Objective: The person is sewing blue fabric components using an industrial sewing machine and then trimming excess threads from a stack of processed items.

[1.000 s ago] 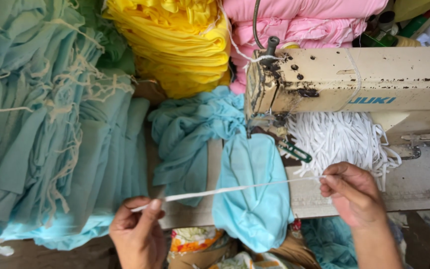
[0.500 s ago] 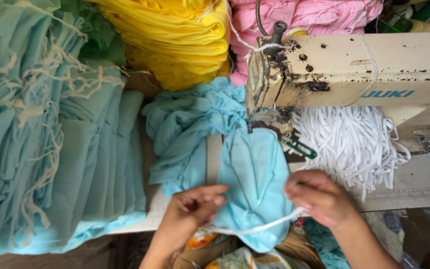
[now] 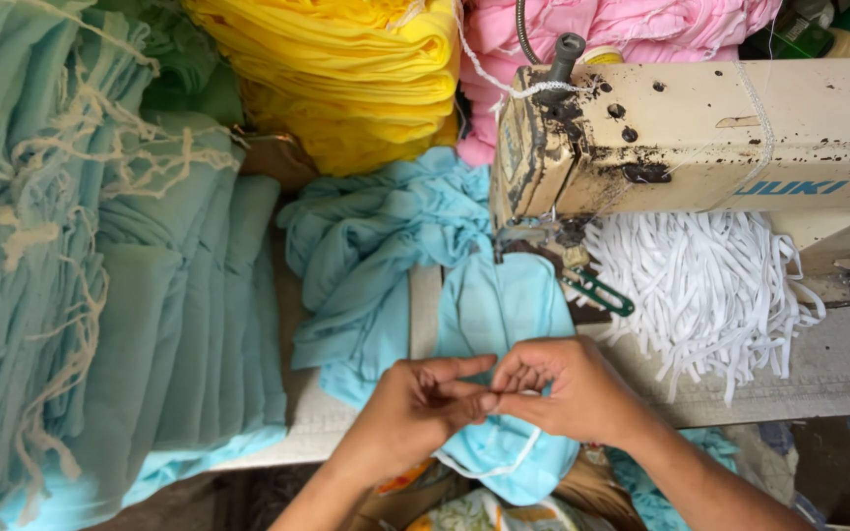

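Pinched together, the fingertips of the left hand (image 3: pixel 415 408) and right hand (image 3: pixel 568 388) meet on a white elastic strip (image 3: pixel 504 460), which loops down just below them. Both hands sit over a light blue cloth piece (image 3: pixel 499 315) lying in front of the sewing machine (image 3: pixel 700 133), left of the white elastic pile (image 3: pixel 710 290).

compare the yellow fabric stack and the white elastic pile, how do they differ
The yellow fabric stack lies in neat folded layers; the white elastic pile is a loose tangle of narrow strips. The stack sits at the far side of the table, left of the sewing machine; the pile lies under the machine's arm, nearer the right hand. The stack is broad cloth, the pile thin bands. Neither is touched by a hand.
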